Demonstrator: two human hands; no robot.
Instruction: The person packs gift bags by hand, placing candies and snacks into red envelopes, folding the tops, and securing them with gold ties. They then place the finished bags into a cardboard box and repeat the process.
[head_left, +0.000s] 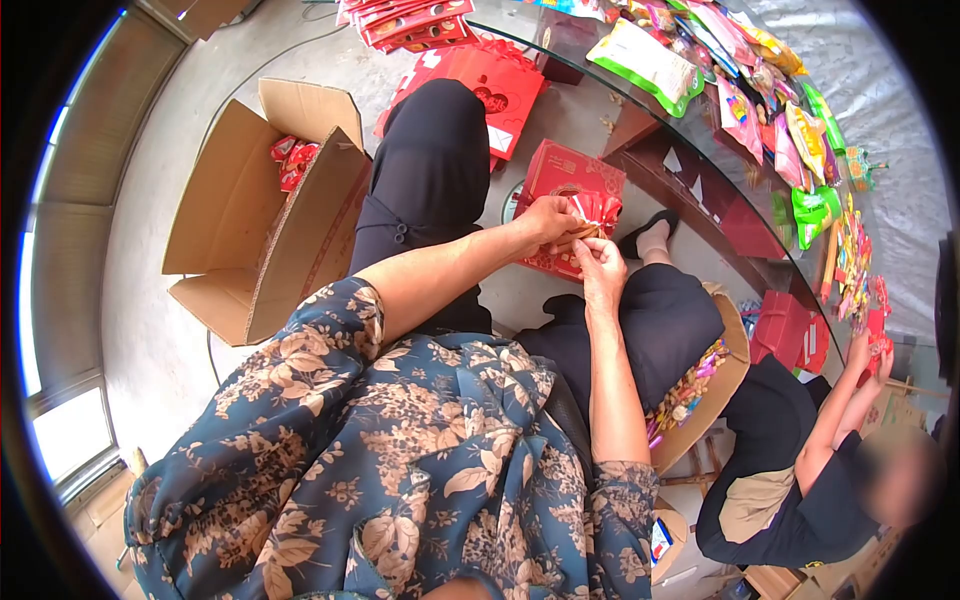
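Observation:
My left hand [551,221] is closed, its fingertips pinching the gathered top of a small red bag [600,207]. Close beside it, my right hand [601,272] has thumb and finger pinched together at the same gathered top, where thin tan strands show. What exactly the right fingertips grip is too small to make out. Both hands are above a red patterned box [560,168], between my knees. The box's lower part is partly hidden by my hands.
An open cardboard box [215,215] holds red packets at left. Red gift bags [510,105] stand ahead. Snack packets [645,65] cover a curved glass table [700,135]. A carton of wrapped sweets [690,395] is by my right leg. A co-worker [775,450] handles a red item at right.

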